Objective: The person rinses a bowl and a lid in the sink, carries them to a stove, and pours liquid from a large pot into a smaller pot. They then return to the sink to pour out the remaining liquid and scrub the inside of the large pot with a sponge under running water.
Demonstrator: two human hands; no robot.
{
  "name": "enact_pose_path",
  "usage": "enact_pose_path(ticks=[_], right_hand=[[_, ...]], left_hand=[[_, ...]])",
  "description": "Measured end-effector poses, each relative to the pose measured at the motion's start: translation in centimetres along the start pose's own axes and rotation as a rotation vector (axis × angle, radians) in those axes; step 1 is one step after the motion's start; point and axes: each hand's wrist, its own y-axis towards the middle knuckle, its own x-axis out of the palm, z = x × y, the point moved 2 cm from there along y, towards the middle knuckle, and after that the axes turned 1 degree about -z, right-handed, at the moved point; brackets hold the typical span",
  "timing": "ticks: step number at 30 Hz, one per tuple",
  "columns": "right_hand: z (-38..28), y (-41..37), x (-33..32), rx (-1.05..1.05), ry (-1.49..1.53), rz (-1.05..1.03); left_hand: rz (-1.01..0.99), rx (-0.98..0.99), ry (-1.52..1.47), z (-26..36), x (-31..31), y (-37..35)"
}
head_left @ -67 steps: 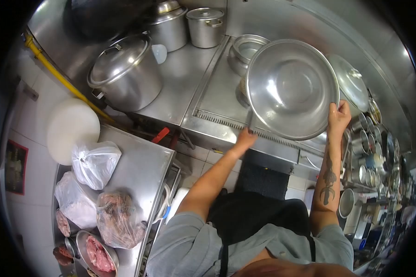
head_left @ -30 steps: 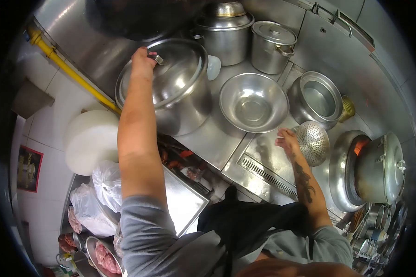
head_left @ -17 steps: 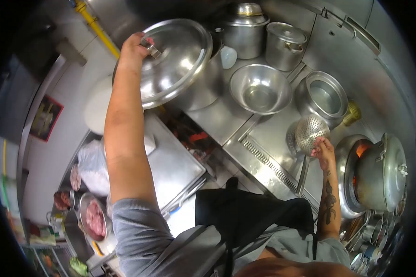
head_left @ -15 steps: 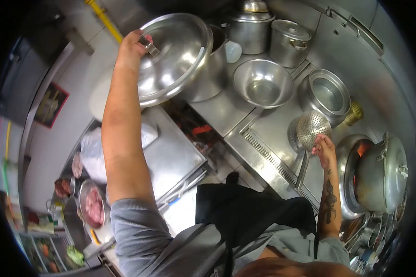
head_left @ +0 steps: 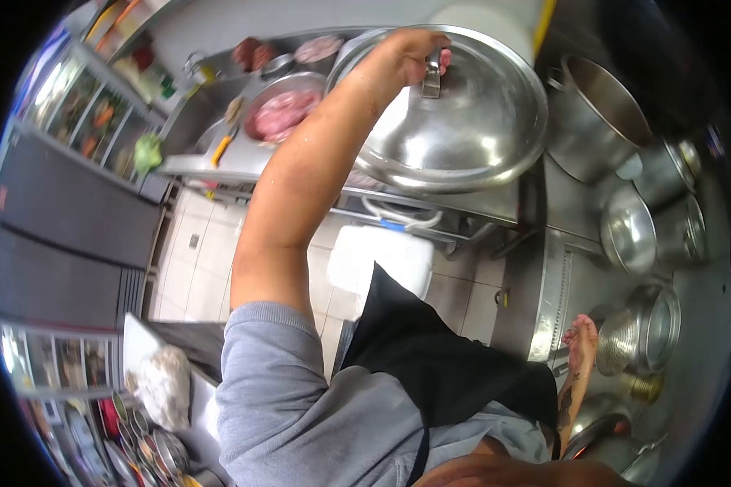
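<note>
Lid (head_left: 463, 122) sits at 12 o'clock above the counter (head_left: 199, 165), its handle clasped in the left hand (head_left: 418, 53), open pot (head_left: 593, 114) at 2 o'clock, right hand (head_left: 581, 337) at 4 o'clock against the strainer (head_left: 619, 342), grip unclear.

Your left hand (head_left: 414, 53) holds the lid (head_left: 471, 122) over the side table (head_left: 252, 166). The bowl of meat (head_left: 280, 114) is on its left and the open pot (head_left: 593, 114) on its right. Your right hand (head_left: 581, 337) is just beside the strainer (head_left: 621, 341) on the counter (head_left: 556, 203).
</note>
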Motion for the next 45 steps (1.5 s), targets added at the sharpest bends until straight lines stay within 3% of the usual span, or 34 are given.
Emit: enact_pose_path(ticks=[5,9,13,17,23,27,32,38,42,44,45], right_hand=[[2.6,-0.7,12.2,0.085,-0.137,-0.187],[4.1,-3.7,26.6,0.101,-0.256,-0.358],[5.1,-6.9,38.9,0.079,-0.398,-0.496],[6.9,-7.7,46.3,0.009,-0.457,-0.622],[8.3,-9.0,57.2,-0.025,-0.507,-0.708],[10.0,-9.1,64.6,-0.204,-0.484,-0.819],[10.7,-8.4,72.8,-0.255,-0.509,-0.777],[3.0,-7.7,85.0,-0.472,-0.602,-0.769],[-2.9,-8.1,96.3,-0.923,-0.625,-0.821],[-6.4,-10.9,103.3,-1.254,-0.625,-0.868],[-6.3,-11.1,106.5,-1.176,-0.608,-0.894]], left_hand=[[0.072,-0.005,0.051,0.5,-15.4,-8.2],[0.363,0.0,0.107,0.8,-28.1,-13.6],[0.473,-0.013,0.232,0.7,-40.1,-18.9],[0.698,-0.028,0.297,0.2,-48.9,-23.1],[0.779,0.078,0.368,-2.3,-60.4,-26.5],[0.858,0.008,0.408,-2.7,-67.7,-26.1],[0.912,-0.042,0.349,0.7,-74.9,-21.5],[0.828,-0.133,0.391,5.2,-85.2,-13.4],[0.783,-0.068,0.246,7.9,-90.6,-7.9],[0.754,-0.041,0.122,8.6,-93.8,-4.7],[0.749,-0.026,0.091,9.0,-94.9,-3.1]])
